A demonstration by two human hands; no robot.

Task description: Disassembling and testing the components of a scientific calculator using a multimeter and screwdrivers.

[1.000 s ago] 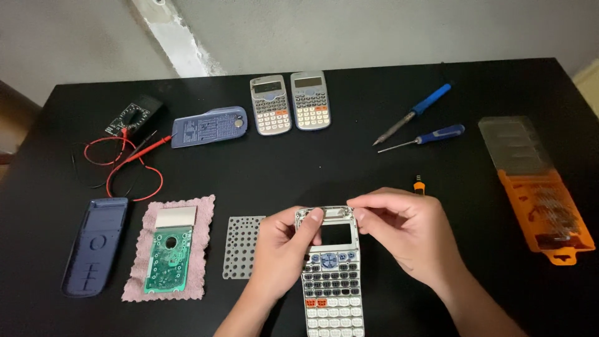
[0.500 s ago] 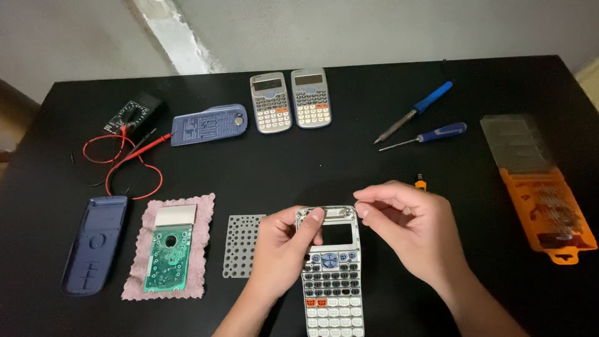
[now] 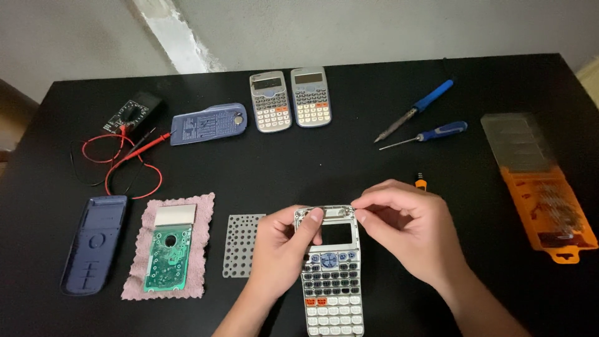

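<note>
Silver-grey plastic calculator front shell (image 3: pixel 331 268) with empty display window and rows of grey and white keys: near table edge, centre, on black table (image 3: pixel 312 162). Left hand (image 3: pixel 284 249) gripping upper left side, thumb on top. Right hand (image 3: pixel 409 228) pinching top right corner, fingers closed. Perforated grey rubber keypad sheet (image 3: pixel 240 244) just left. Green circuit board (image 3: pixel 167 257) on pink cloth (image 3: pixel 203 243).

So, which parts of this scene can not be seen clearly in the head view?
- Calculator front shell: bottom edge cut off by the frame; left side covered by the left hand.
- Right hand: whatever its fingertips pinch is too small to tell.
- Orange bit case: contents blurred.
</note>
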